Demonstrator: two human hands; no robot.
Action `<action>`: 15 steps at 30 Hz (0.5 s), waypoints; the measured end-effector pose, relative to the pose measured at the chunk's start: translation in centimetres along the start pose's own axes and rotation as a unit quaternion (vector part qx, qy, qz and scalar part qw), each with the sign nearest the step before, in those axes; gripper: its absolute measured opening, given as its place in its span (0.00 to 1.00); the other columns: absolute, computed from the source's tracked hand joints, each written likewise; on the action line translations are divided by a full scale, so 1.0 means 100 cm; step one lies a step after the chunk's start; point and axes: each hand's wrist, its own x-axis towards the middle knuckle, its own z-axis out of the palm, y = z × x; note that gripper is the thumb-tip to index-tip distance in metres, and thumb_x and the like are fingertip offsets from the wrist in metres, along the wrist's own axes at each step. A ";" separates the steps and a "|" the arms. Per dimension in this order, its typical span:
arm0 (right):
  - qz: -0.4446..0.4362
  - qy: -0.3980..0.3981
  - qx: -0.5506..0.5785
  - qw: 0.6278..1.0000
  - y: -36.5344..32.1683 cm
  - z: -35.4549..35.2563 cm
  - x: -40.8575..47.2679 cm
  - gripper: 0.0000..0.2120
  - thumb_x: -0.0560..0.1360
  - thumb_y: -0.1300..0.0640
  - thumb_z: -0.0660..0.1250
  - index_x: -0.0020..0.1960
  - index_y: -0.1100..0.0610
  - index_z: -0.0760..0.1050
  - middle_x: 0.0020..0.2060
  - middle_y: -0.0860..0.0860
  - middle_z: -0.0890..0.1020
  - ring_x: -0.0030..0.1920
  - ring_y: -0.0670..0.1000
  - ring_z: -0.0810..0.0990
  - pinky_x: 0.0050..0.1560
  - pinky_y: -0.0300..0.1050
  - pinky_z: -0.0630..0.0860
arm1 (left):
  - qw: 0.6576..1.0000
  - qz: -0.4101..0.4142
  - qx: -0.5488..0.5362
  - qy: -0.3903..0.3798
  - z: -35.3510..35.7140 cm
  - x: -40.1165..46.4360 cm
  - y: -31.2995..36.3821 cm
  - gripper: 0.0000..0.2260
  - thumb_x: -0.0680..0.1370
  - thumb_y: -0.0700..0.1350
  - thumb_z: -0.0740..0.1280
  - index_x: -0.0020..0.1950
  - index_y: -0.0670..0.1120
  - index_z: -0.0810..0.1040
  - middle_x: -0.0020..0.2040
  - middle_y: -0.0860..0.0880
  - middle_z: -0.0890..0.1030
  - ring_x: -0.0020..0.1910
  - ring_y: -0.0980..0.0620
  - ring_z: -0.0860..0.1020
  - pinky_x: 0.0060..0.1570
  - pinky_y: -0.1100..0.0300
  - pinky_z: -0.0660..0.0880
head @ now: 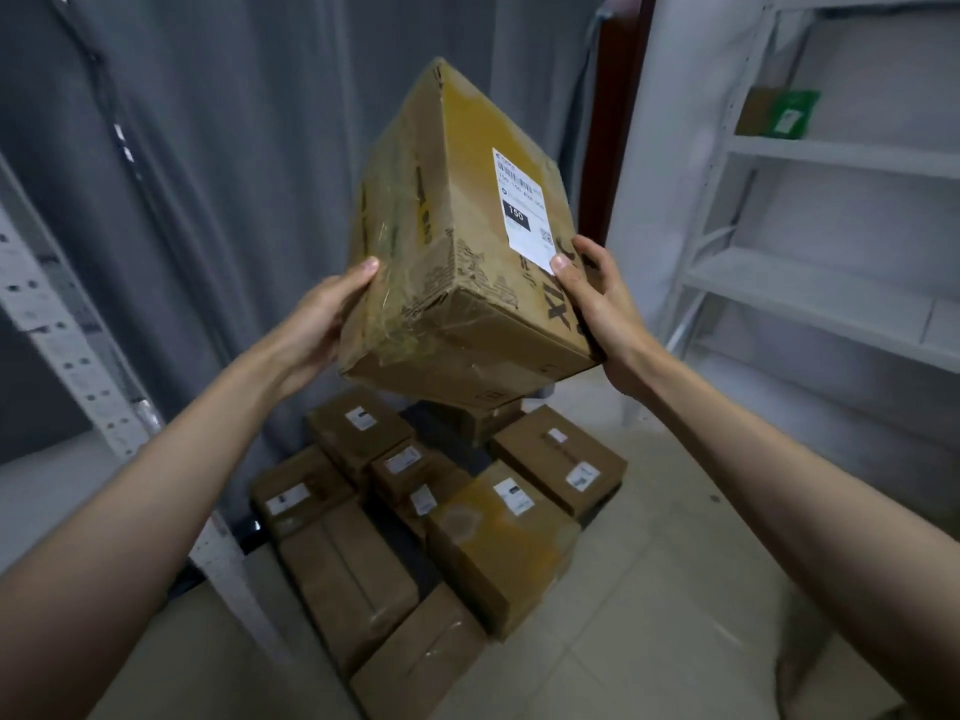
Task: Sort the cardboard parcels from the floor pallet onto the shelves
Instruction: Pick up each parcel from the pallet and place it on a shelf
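Now | parcel (pixel 457 241) tilted | between left hand (pixel 317 324), right hand (pixel 602 314)

Both hands (pixel 322 319) (pixel 597 309) raised, arms outstretched, fingers gripping.

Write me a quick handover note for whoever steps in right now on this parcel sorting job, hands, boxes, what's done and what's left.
Left hand and right hand both grip the lifted parcel by its lower sides; it is tilted, held in the air above the pile, its white label facing up.
Remaining parcels lie on the floor pallet below, roughly eight or more.
Right shelf unit: one box with a green label on an upper shelf; the shelves seen below it are bare.
Done: possibly that one shelved box.
Left: shelve the held parcel, then the whole pile.
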 end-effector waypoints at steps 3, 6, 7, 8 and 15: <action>0.004 0.015 0.001 1.000 0.010 -0.036 0.024 0.33 0.78 0.42 0.70 0.78 0.48 0.61 0.64 0.45 0.75 0.53 0.42 0.85 0.44 0.34 0.80 | 1.000 -0.010 -0.019 0.003 0.036 0.041 -0.002 0.21 0.75 0.66 0.67 0.57 0.54 0.86 0.54 0.47 0.86 0.51 0.51 0.85 0.44 0.62 0.81; 0.012 0.033 0.011 0.999 0.023 -0.064 0.049 0.32 0.78 0.43 0.70 0.77 0.46 0.62 0.68 0.51 0.74 0.54 0.46 0.85 0.45 0.36 0.81 | 0.999 -0.011 -0.032 0.009 0.064 0.083 -0.003 0.19 0.78 0.63 0.64 0.57 0.53 0.86 0.52 0.45 0.86 0.49 0.49 0.86 0.43 0.60 0.81; 0.014 0.039 0.013 0.999 0.027 -0.072 0.058 0.32 0.78 0.42 0.70 0.77 0.46 0.62 0.68 0.51 0.75 0.54 0.46 0.85 0.45 0.37 0.81 | 0.999 -0.009 -0.031 0.011 0.072 0.097 -0.004 0.20 0.78 0.64 0.64 0.59 0.52 0.85 0.53 0.45 0.86 0.50 0.48 0.85 0.43 0.59 0.81; 0.017 0.045 0.013 0.999 0.032 -0.079 0.068 0.32 0.77 0.42 0.70 0.77 0.46 0.61 0.67 0.51 0.75 0.53 0.46 0.85 0.45 0.37 0.82 | 0.999 -0.009 -0.029 0.012 0.078 0.111 -0.006 0.22 0.78 0.64 0.64 0.62 0.51 0.83 0.55 0.44 0.86 0.52 0.47 0.85 0.45 0.58 0.82; 0.037 0.055 -0.001 0.998 0.088 -0.113 0.154 0.33 0.77 0.42 0.70 0.77 0.45 0.61 0.68 0.51 0.75 0.56 0.48 0.84 0.53 0.43 0.83 | 1.000 -0.001 -0.016 -0.012 0.099 0.220 -0.038 0.20 0.80 0.64 0.61 0.62 0.54 0.83 0.60 0.45 0.84 0.58 0.47 0.83 0.53 0.54 0.80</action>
